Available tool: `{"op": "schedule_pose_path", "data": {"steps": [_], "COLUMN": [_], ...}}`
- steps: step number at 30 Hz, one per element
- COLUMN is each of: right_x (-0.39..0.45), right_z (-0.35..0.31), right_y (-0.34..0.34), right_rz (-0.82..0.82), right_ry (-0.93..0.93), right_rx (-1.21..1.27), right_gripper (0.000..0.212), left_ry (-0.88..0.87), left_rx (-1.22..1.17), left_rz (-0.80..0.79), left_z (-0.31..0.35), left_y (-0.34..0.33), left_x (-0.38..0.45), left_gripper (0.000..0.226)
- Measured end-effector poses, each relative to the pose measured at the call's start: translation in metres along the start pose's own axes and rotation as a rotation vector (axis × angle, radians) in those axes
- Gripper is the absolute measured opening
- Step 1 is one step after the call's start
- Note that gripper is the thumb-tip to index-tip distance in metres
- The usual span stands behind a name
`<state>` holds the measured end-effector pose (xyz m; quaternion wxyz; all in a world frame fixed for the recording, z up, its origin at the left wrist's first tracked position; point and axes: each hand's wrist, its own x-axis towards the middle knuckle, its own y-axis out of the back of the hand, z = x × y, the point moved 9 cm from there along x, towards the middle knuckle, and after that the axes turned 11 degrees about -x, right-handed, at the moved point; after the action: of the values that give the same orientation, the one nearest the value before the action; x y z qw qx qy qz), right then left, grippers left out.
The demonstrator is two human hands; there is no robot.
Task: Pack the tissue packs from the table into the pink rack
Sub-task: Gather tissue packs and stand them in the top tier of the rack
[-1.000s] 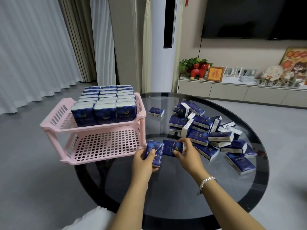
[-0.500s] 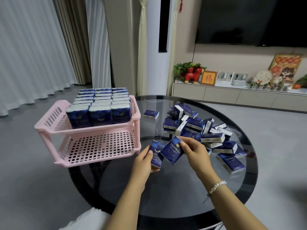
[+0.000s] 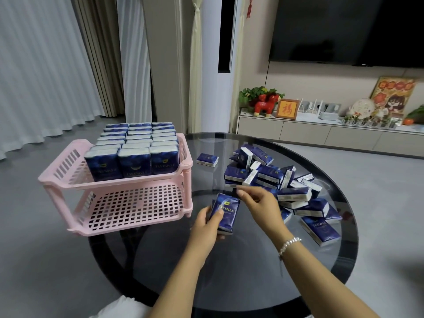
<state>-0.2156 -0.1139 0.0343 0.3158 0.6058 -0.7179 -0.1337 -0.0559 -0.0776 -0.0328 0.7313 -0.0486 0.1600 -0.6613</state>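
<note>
1. Gripping a stack of blue tissue packs [image 3: 225,212], the left hand [image 3: 204,228] holds them upright just above the glass counter [image 3: 229,283], thumb pressed on the front pack's printed face and fingers curled behind; how many packs are in the stack cannot be told.
2. At about 1 o'clock from that stack, the right hand [image 3: 261,203] hovers with its fingers loosely bent and holds nothing; its fingertips [image 3: 241,192] are just beside the stack's top corner, and whether they touch it cannot be told.
3. At 2 o'clock from the hands lies a loose heap of tissue packs [image 3: 275,180], some flat and some tilted on edge, spread across the right half of the counter.
4. One single pack [image 3: 207,159] lies flat, apart from the heap, at 12 o'clock from the held stack.
5. At 10 o'clock from the hands stands the pink rack [image 3: 185,171], at the counter's left edge, with part of it overhanging.
6. Its upper tier is filled with upright packs [image 3: 135,152] in three rows.
7. Its lower tier [image 3: 135,207] shows bare lattice.
8. A beaded bracelet [image 3: 289,244] circles the right wrist.
</note>
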Motion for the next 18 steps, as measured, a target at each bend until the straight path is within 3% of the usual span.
{"op": "schedule_pose_path", "data": {"steps": [3, 7, 10, 14, 18], "right_x": [0.023, 0.05, 0.057, 0.053, 0.03], "right_z": [0.008, 0.022, 0.023, 0.016, 0.022], "right_y": [0.014, -0.008, -0.016, -0.001, 0.004], "right_rz": [0.098, -0.097, -0.145, -0.037, -0.071], "right_ry": [-0.027, -0.067, -0.074, -0.117, -0.204], "right_rx": [-0.191, -0.417, -0.527, -0.327, 0.042], "right_gripper": [0.027, 0.039, 0.031, 0.01, 0.012], "left_ry": [0.01, -0.01, -0.026, -0.038, -0.041], "left_rx": [-0.011, -0.017, -0.034, -0.067, -0.079], "left_rz": [0.041, 0.055, 0.064, 0.07, 0.08], "left_z": [0.0, 0.003, 0.005, 0.008, 0.009], "left_y": [0.002, 0.003, 0.005, 0.006, 0.009], "left_x": [0.004, 0.006, 0.007, 0.006, 0.005], "left_gripper": [0.029, 0.025, 0.021, 0.017, 0.02]}}
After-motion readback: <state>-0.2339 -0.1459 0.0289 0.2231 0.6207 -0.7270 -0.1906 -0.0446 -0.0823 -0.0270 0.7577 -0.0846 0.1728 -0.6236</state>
